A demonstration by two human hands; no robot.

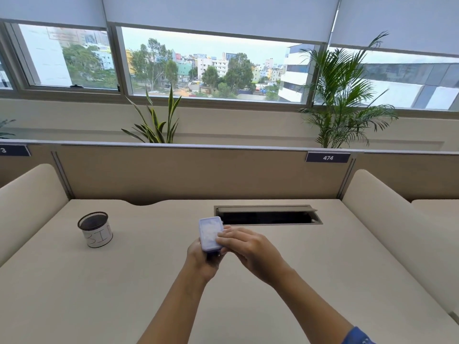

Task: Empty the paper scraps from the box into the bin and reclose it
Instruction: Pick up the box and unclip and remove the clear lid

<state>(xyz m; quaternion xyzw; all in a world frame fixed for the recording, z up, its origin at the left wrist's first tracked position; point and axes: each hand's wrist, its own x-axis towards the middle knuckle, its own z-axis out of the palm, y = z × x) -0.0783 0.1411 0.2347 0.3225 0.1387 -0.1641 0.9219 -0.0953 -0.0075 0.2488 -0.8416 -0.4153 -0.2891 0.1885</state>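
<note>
We are gripping the light, stiff plastic box (210, 233) underneath with our left hand (202, 260); our right hand (244, 244) fingertips are pressing its lid edge.

A beige table (149, 281) fills the foreground, with an open cable slot (267, 217) at 12 o'clock. Behind it stands a tan partition (186, 170) with a number plate (327, 157). At 1 o'clock a palm (342, 100) rises before daylit windows (211, 70) under half-lowered blinds (218, 13).
</note>
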